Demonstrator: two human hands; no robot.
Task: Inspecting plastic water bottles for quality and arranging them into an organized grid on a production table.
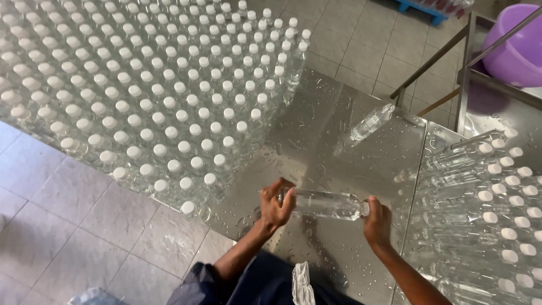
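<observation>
Your left hand (275, 204) and right hand (377, 221) close their fingers on one clear bottle (327, 204) held sideways above the wet tabletop (316, 141), where one more lone bottle (370, 124) lies.

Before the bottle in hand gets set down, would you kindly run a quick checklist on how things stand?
1. Left hand grips the base end of the clear bottle: ok.
2. Right hand at the cap end: ok.
3. Cap seated: cannot tell, hand covers it.
4. Steel table dry: not ok, droplets.
5. Fallen bottle upright: not ok, lying down.
6. Block of white-capped bottles upright: ok.
</observation>
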